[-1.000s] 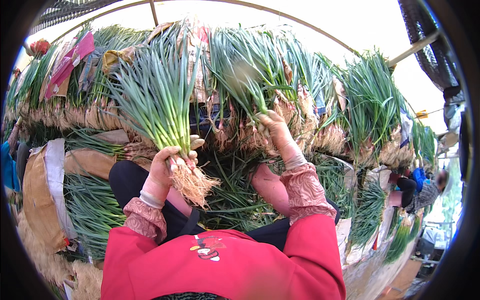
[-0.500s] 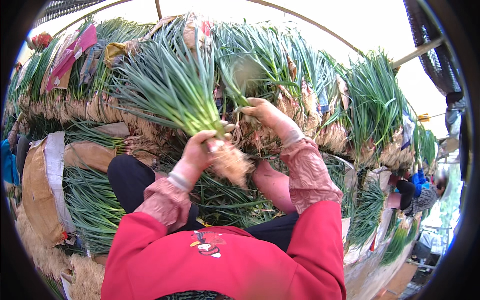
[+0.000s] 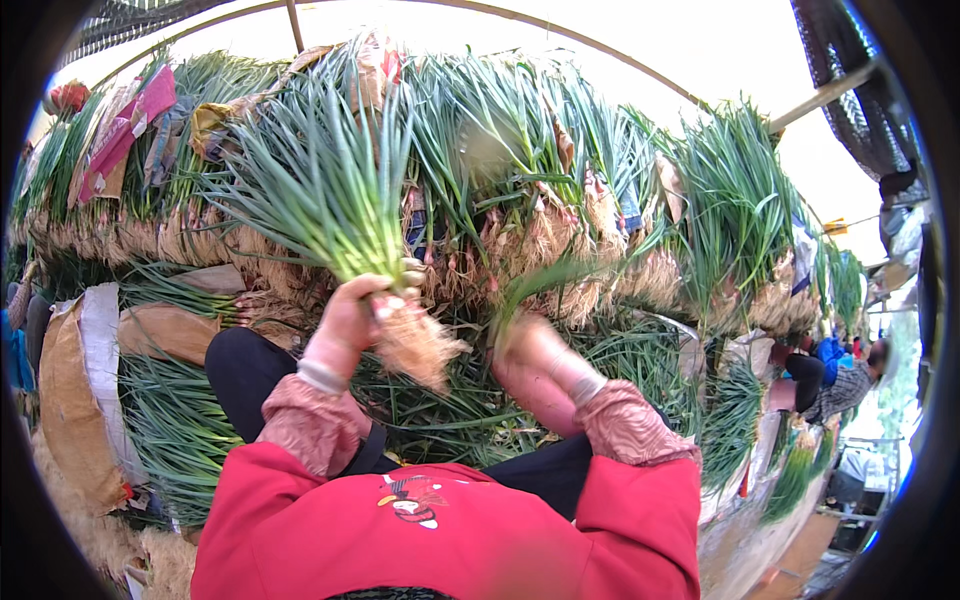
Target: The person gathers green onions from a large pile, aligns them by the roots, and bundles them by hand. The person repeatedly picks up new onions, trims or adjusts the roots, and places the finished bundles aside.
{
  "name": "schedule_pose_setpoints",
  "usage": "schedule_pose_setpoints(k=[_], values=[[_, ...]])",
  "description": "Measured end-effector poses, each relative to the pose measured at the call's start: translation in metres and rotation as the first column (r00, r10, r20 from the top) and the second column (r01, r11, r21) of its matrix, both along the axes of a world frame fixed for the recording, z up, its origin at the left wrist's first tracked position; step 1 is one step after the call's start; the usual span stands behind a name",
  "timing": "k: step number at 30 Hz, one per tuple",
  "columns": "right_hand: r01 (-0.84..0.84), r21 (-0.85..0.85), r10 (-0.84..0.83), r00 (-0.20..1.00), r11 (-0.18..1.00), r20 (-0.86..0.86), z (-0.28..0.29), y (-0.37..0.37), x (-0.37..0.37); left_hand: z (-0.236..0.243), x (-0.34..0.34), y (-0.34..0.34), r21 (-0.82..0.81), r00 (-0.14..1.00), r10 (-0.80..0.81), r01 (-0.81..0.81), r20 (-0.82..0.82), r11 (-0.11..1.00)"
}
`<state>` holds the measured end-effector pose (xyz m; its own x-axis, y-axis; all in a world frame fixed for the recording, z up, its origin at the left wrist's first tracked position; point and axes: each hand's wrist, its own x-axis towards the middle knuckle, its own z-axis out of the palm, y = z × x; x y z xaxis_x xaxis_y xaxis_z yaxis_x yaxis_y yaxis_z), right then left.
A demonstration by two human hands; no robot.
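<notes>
Left hand (image 3: 352,315): fingers wrapped round the necks of a bundle of green onions (image 3: 340,210), just above the bulbs, thumb on the near side. Right hand (image 3: 532,345): blurred, with a few loose leaves (image 3: 542,280) arching up from it; cannot tell whether its fingers pinch them or are spread. The bundle is held in the air, left of centre, in front of the lower, rooty edge of the stacked row of onions (image 3: 490,105). Long axis tilted: leaf tips fan up and to the left, pale roots (image 3: 420,345) point down and to the right, toward the right hand. Step in hand, by judgement: left hand holds the bundle while right hand handles single stalks or leaves. Next move probably calls for a firm left grip and right fingers clear of the roots. Right hand overlaps a bare leg (image 3: 540,393) in view; contact uncertain. Further out: scattered leaves (image 3: 450,405) between the legs, brown sacking (image 3: 165,335) at left, a co-worker (image 3: 845,385) at far right.
</notes>
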<state>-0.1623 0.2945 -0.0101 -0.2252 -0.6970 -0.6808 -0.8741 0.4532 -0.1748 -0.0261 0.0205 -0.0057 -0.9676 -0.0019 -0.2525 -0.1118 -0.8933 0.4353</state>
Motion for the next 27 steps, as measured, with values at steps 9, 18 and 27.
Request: schedule_pose_setpoints(k=[9,18,27], values=[[0.784,-0.286,-0.765,0.611,0.551,0.203,-0.035,-0.043,-0.012,0.014,0.038,0.003,0.067,0.993,-0.066,0.06,0.102,0.996],[0.055,-0.715,-0.281,0.938,0.697,-0.202,0.022,-0.069,0.094,0.009,0.043,0.021,0.104,0.991,-0.088,0.077,0.101,0.992],[0.907,0.031,0.264,-0.155,0.421,0.952,0.012,-0.14,0.062,0.027,0.078,0.019,0.033,0.998,0.006,-0.008,0.058,0.999]])
